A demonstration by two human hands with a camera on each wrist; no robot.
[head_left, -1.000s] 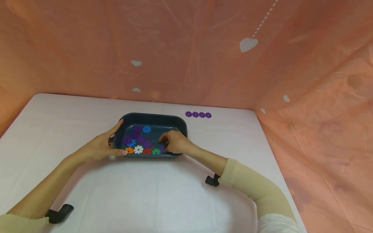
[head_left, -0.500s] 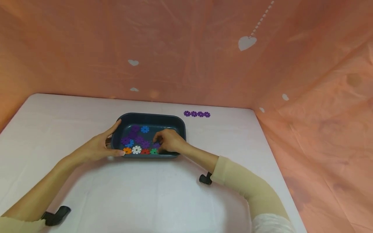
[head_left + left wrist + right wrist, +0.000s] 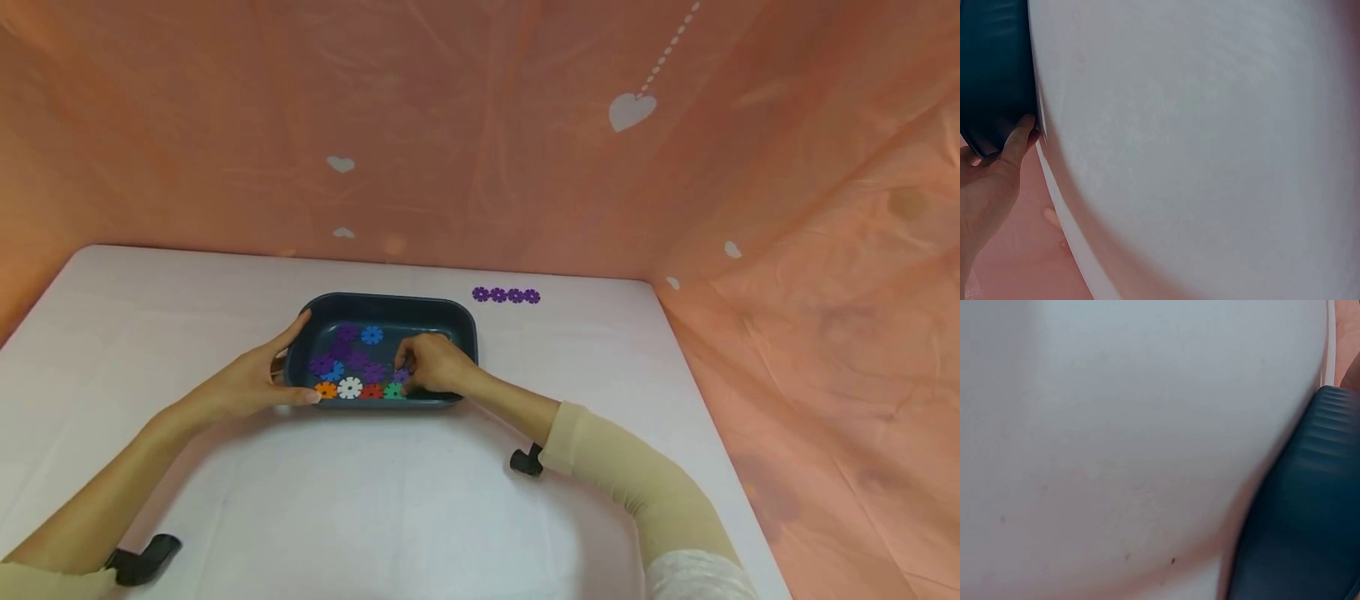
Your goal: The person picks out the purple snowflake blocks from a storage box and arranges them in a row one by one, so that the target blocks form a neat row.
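A dark blue tray (image 3: 390, 298) sits on the white table (image 3: 412, 517) and holds several flower-shaped discs: blue (image 3: 371, 335), white (image 3: 349, 387), orange (image 3: 326, 389), red (image 3: 371, 390), green (image 3: 393, 389) and a cluster of purple ones (image 3: 352, 354). My left hand (image 3: 291, 367) grips the tray's left end, thumb along the front wall and fingers on the far rim. The left wrist view shows that hand (image 3: 997, 169) against the tray wall (image 3: 991, 69). My right hand (image 3: 411, 371) is inside the tray, fingers curled, pinching a purple disc (image 3: 400, 376) near the front row.
A row of joined purple discs (image 3: 506, 295) lies on the table behind the tray's right corner. An orange curtain (image 3: 825, 292) with white hearts closes off the back and right side. The right wrist view shows only table and the tray's outer wall (image 3: 1304, 512).
My right hand has slid left inside the tray, from the front right corner toward the discs. The left hand has kept its hold on the tray.
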